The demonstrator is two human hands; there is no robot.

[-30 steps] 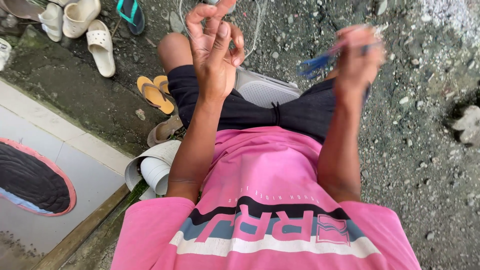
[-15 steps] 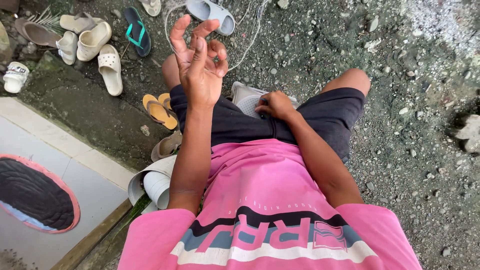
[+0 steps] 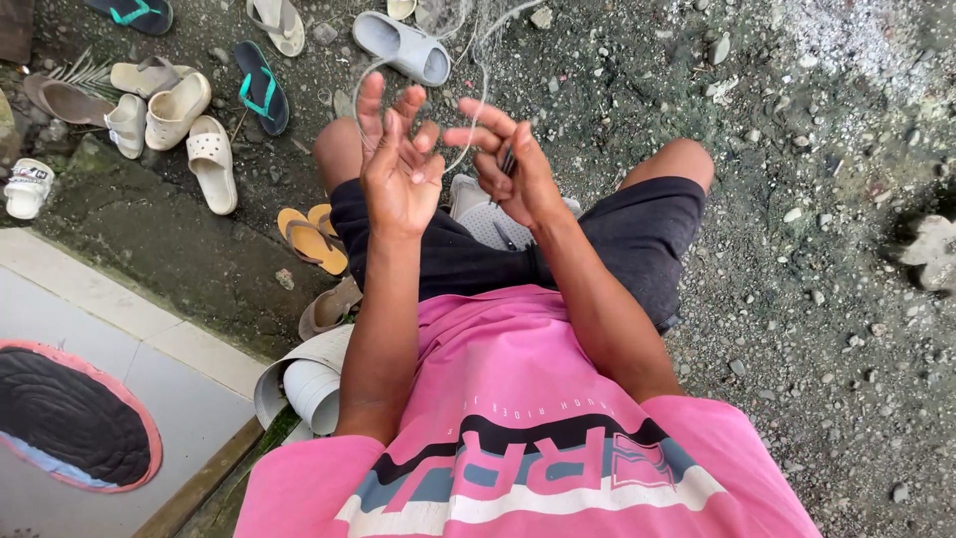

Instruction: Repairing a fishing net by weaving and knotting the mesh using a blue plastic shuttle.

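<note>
I sit in a pink shirt and black shorts [image 3: 468,264] and hold both hands up in front of my knees. My left hand [image 3: 398,174] has its fingers raised and spread, and a thin pale line [image 3: 484,80] loops around them and trails away over the ground. Close to the right of it, almost touching, my right hand [image 3: 518,174] grips a thin dark tool [image 3: 506,159] between thumb and fingers. A grey object [image 3: 488,224] lies on my lap under the hands, mostly hidden.
Sandals and flip-flops [image 3: 209,159] lie scattered on the dirt to the left and ahead. White buckets [image 3: 314,384] lie on their sides by my left hip. A tiled step with a dark oval mat [image 3: 70,418] is at lower left. Gravel ground [image 3: 817,249] spreads to the right.
My right hand dropped from the upper right to my lap, then rose next to the left hand. The left hand stayed raised while its fingers shifted.
</note>
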